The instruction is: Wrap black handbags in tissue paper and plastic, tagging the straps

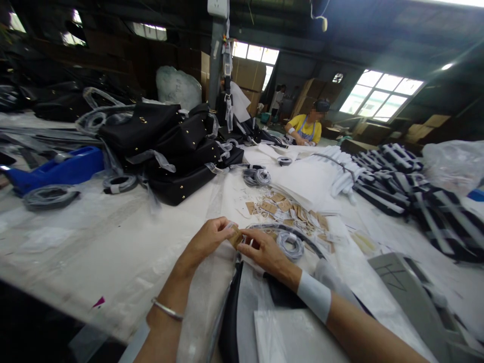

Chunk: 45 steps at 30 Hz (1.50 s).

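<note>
Both hands meet over the front of a white-covered table, fingers closed on a small brown hang tag (235, 238). My left hand (214, 236) pinches its upper left side. From the right, my right hand (264, 250) grips the tag's lower edge; its fingertips partly hide it. Just below lies a black bag (231, 315), partly covered by clear plastic and white sheet material. A coiled wrapped strap (290, 246) sits right beside my right hand. Beyond the hands, many brown tags with white strings (283, 205) are spread in a loose pile.
Stacked black bags (181, 166) stand at the back left, near a blue tape dispenser (56, 169). White sheets (306, 181) and wrapped black straps (397, 181) lie to the right. A grey machine-like box (401, 287) is at front right. A person in yellow (305, 128) works across the table.
</note>
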Available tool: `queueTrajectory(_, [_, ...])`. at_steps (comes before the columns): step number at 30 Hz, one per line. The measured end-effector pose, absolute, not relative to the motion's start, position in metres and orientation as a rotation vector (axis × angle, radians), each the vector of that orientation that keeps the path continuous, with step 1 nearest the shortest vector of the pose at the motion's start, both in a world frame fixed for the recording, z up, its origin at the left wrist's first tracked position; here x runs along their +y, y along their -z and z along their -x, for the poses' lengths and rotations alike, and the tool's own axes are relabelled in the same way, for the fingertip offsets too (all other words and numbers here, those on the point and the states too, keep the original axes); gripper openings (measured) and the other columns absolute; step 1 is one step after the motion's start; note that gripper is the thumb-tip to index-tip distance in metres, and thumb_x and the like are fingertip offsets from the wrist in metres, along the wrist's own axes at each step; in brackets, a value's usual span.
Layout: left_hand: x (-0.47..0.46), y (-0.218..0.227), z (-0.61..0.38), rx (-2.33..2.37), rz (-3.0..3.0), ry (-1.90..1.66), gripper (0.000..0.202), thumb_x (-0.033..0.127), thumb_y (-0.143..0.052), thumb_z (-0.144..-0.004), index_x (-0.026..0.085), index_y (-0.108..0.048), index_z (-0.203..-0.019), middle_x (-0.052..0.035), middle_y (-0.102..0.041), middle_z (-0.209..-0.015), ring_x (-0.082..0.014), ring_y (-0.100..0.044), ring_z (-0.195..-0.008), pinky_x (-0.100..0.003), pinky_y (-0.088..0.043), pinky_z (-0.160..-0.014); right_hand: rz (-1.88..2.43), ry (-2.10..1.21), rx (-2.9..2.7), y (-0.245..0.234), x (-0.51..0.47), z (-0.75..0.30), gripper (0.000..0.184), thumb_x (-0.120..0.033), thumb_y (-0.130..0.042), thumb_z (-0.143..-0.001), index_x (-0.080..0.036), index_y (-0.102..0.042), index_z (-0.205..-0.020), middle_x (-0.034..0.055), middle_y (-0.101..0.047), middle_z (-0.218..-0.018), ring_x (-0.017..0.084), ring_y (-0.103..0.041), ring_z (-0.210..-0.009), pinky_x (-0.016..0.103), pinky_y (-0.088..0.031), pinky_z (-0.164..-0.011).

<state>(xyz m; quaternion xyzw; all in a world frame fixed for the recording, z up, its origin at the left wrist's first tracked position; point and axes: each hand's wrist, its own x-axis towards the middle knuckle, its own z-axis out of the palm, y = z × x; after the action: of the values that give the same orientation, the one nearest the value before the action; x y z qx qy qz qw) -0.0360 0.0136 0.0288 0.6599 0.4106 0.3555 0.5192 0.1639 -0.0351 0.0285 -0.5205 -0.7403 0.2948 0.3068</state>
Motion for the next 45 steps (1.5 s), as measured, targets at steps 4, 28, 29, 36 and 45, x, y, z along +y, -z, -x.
queueTrajectory(4, [0.012,-0.035,0.040,0.944,-1.537,-0.823,0.025,0.041,-0.064,-0.070,0.016,-0.061,-0.071,-0.0065,-0.069,-0.089,-0.0225,-0.062,-0.087,-0.031,-0.047,-0.078,1.395,-0.976,-2.028,-0.022,-0.030,-0.160,0.014,-0.028,-0.064,-0.087,-0.020,-0.075,-0.087,-0.0023,-0.065,-0.072,0.012,-0.055,-0.065,0.023,-0.037,-0.060])
queueTrajectory(28, [0.003,-0.042,0.041,0.783,-1.398,-0.325,0.064,0.079,-0.056,-0.073,0.018,-0.054,-0.091,-0.0107,-0.071,-0.090,-0.0240,-0.071,-0.076,-0.028,-0.051,-0.054,2.088,-0.245,-2.224,-0.072,-0.022,-0.268,0.016,-0.013,-0.062,-0.083,-0.017,-0.074,-0.092,0.0109,-0.073,-0.095,0.025,-0.067,-0.091,0.031,-0.047,-0.079])
queueTrajectory(29, [0.004,-0.040,0.041,0.806,-1.404,-0.331,0.067,0.082,-0.051,-0.074,0.018,-0.054,-0.092,-0.0109,-0.071,-0.086,-0.0240,-0.071,-0.073,-0.028,-0.050,-0.052,2.123,-0.210,-2.232,-0.067,-0.023,-0.269,0.016,-0.013,-0.062,-0.082,-0.015,-0.074,-0.092,0.0135,-0.073,-0.096,0.027,-0.066,-0.094,0.032,-0.047,-0.079])
queueTrajectory(36, [0.018,-0.018,0.026,1.084,-1.625,-0.462,0.054,0.070,-0.058,-0.071,0.018,-0.052,-0.085,-0.0001,-0.059,-0.070,-0.0156,-0.058,-0.055,-0.025,-0.040,-0.047,2.167,-0.085,-2.276,-0.059,-0.031,-0.271,0.017,-0.016,-0.062,-0.083,-0.015,-0.073,-0.097,0.0161,-0.071,-0.098,0.031,-0.064,-0.098,0.035,-0.047,-0.079])
queueTrajectory(45, [0.016,-0.010,-0.006,1.189,-1.925,-0.586,0.043,0.024,-0.059,-0.067,0.015,-0.068,-0.109,-0.0044,-0.065,-0.090,-0.0203,-0.059,-0.078,-0.030,-0.044,-0.071,1.650,-0.359,-2.424,-0.073,-0.030,-0.233,0.023,-0.021,-0.066,-0.085,-0.025,-0.072,-0.107,0.0044,-0.072,-0.102,0.021,-0.065,-0.095,0.027,-0.043,-0.082])
